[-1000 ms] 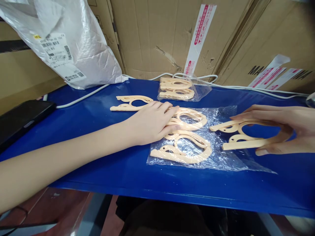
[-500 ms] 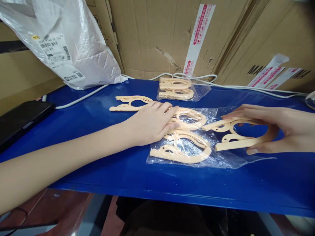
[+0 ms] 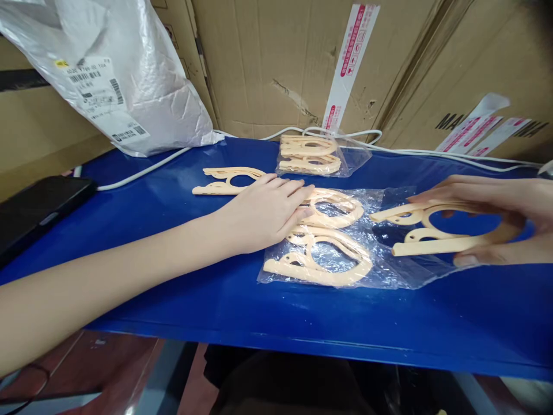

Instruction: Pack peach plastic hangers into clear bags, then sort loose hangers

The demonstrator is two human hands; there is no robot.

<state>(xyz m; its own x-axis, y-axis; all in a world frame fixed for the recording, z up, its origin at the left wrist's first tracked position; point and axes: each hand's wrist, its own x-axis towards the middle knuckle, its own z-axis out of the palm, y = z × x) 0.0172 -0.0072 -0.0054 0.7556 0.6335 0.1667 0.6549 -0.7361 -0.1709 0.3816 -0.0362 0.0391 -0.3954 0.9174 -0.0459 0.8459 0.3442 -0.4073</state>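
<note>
My right hand (image 3: 510,216) grips a cream folding hanger (image 3: 436,246) by its curved end, with the fingers above and the thumb below. The hanger's two folded arms point left over the mouth of a clear plastic bag (image 3: 393,271). Inside that bag lie more cream folding hangers (image 3: 322,276). My left hand (image 3: 272,210) rests flat on the bag and its hangers, fingers stretched out and holding nothing. Partly covered by this hand, another folded hanger (image 3: 216,189) lies loose on the blue table (image 3: 242,305).
A second clear bag of hangers (image 3: 309,155) lies at the back of the table. White cables (image 3: 415,153) run along the cardboard boxes (image 3: 268,63). A white plastic parcel (image 3: 142,86) leans at the back left, and a black phone-like device (image 3: 43,204) lies at the left edge.
My right hand has moved to the right with the hanger, away from the bagged ones, and the hanger now sits past them. My left hand has stayed on the bag.
</note>
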